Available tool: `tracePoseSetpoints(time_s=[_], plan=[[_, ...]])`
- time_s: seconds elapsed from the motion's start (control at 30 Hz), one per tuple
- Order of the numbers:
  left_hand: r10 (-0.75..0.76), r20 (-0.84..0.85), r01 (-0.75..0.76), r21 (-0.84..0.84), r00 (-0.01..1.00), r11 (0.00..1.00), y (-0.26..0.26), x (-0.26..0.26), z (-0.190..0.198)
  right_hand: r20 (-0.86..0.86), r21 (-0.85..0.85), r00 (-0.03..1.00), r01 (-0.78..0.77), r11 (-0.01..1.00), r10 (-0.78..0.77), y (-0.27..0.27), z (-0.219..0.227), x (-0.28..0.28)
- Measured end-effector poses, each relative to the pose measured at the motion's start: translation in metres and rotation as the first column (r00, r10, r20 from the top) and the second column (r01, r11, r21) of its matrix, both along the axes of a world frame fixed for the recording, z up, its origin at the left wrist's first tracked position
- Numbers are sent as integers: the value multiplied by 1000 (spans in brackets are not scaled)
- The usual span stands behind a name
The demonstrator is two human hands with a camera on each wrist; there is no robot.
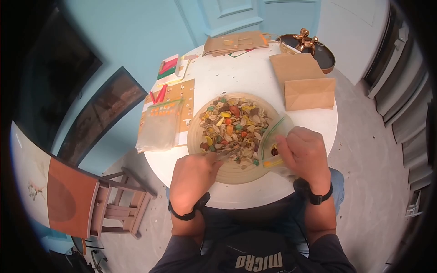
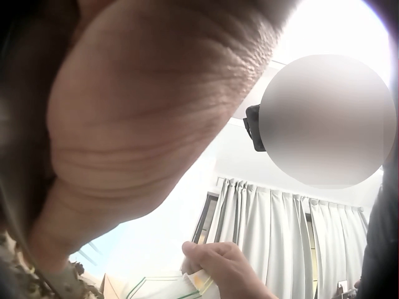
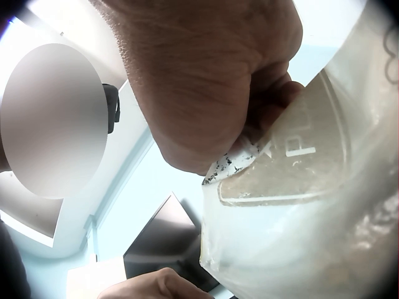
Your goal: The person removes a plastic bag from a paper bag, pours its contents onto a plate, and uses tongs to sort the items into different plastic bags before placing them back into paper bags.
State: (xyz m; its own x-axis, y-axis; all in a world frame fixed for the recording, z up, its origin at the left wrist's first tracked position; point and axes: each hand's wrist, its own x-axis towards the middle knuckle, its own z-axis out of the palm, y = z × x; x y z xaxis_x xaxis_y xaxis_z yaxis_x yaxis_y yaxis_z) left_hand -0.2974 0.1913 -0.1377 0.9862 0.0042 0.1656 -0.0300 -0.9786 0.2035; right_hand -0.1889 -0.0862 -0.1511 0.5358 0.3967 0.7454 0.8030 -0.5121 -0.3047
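Note:
A round, pale shallow tray [image 1: 195, 136] holds a heap of mixed dried petals, leaves and pods [image 1: 232, 123] in brown, cream, yellow, orange and green. Over the tray's near left side, my left hand [image 1: 195, 177] grips a slim utensil [image 1: 229, 154] whose tip lies among the pieces; its exact kind I cannot tell. At the right rim, my right hand [image 1: 306, 152] pinches the edge of a clear zip bag [image 1: 283, 129] with a green strip along its mouth. Some dried pieces show inside that bag. Close up in the right wrist view, the bag's printed plastic [image 3: 293, 180] hangs below the fingers.
On the round white table [image 1: 236, 75], a filled zip bag [image 1: 157, 129] lies on a patterned brown sheet [image 1: 186, 93] at left, near pink strips [image 1: 159, 94]. Brown paper bags [image 1: 309, 93] sit at right, and more kraft paper [image 1: 236, 42] lies at the back. A wooden stool [image 1: 123, 204] stands left.

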Motion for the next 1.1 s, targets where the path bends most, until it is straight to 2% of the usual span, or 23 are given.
tracePoseSetpoints(time_s=[0.2,0.3,0.33,0.53,0.73,0.93,1.1], plan=[[-49,102,65,-167,994,984,-17,4,15,-27,-26,1000,-10,1000,10,6,-2,-1],[-154,190,198,-238,970,951,-37,12,15,-16,-23,1000,-7,1000,6,5,1,-1],[-173,149,204,-233,974,951,-41,11,21,-8,-19,1000,-5,1000,5,5,2,-1],[-25,83,39,-174,996,984,-30,12,18,37,12,997,68,998,-68,-21,9,1],[-171,179,203,-176,969,963,-46,20,2,87,105,986,132,986,-142,-42,17,0],[-39,132,49,-76,990,996,-56,26,-4,59,132,971,221,966,-230,-55,20,0],[-155,126,169,-108,980,980,-61,31,-15,73,129,978,184,974,-194,-49,22,0]])
